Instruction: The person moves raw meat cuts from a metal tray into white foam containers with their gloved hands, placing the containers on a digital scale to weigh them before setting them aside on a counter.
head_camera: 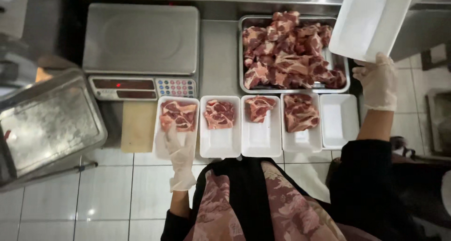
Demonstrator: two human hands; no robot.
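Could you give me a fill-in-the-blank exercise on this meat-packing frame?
1. The left hand rests on the leftmost foam tray, which holds raw ____.
2. The right hand holds up an ____ white foam tray.
3. In the row of five trays, the rightmost tray is ____.
4. The metal pan of meat sits to the ____ of the scale.

Missing words: meat; empty; empty; right
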